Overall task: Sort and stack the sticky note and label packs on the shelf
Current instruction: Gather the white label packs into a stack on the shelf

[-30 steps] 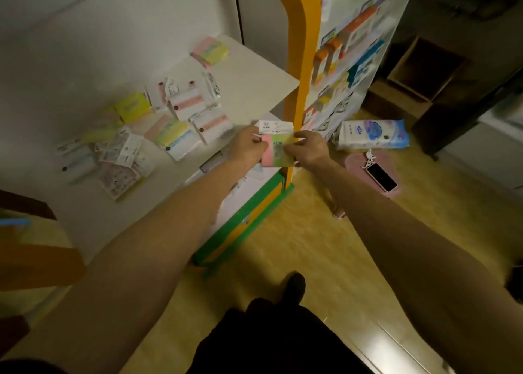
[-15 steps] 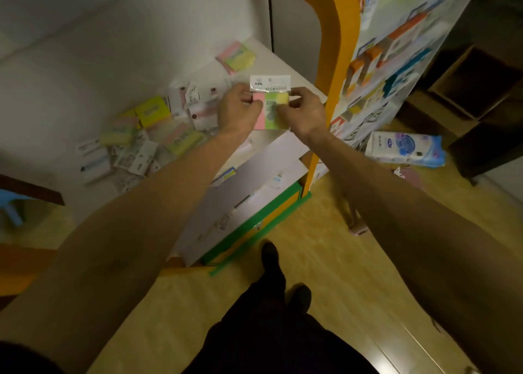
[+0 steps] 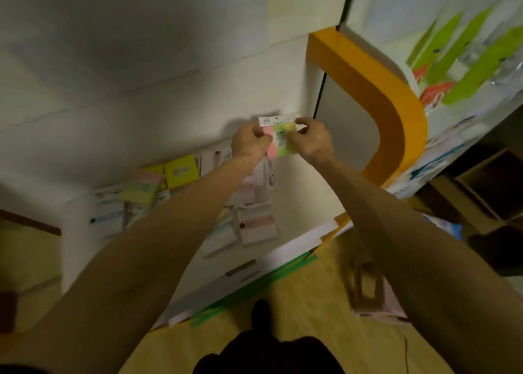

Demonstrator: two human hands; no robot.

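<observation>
Both hands pinching one sticky note pack: left hand gripping pink edge, right hand yellow edge, holding upright over shelf rear corner, likely squaring for stacking.

I count two hands, the left hand and right hand, and one pack between them. On the shelf at centre left I make out at least four more packs; blur hides the exact number. One yellow pack is plain.
</observation>
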